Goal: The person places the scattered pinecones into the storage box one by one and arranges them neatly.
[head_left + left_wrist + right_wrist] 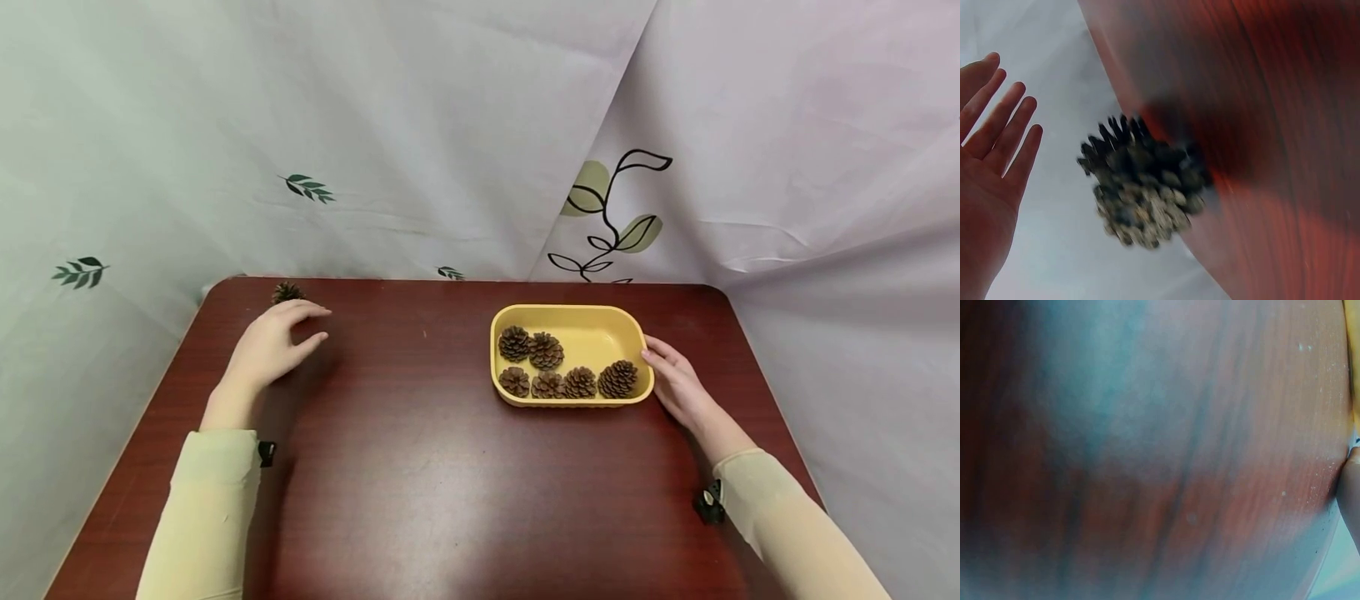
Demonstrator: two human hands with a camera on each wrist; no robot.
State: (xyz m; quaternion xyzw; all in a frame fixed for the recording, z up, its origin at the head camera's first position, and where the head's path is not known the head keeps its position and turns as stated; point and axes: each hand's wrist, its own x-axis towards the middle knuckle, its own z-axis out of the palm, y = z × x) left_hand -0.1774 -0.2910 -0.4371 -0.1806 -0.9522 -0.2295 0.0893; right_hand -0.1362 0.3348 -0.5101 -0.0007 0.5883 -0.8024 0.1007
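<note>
A lone pine cone [287,292] sits at the table's far left edge, partly hidden behind my left hand [262,342]. The left wrist view shows that pine cone [1141,194] large and slightly blurred, with the left hand [991,162] apart from it, fingers extended and holding nothing. On the right, my right hand [678,383] holds the right end of a yellow rectangular container [588,311], thumb at the rim. Several brown pine cones [546,351] lie inside it, along the left and near sides. In the right wrist view only a fingertip [1350,494] and a yellow sliver of the container show.
The dark red wooden table [420,467] has rounded far corners. Pale cloth [420,125] with printed leaves hangs behind it and along both sides. Black wrist devices [708,503] sit at both sleeve cuffs.
</note>
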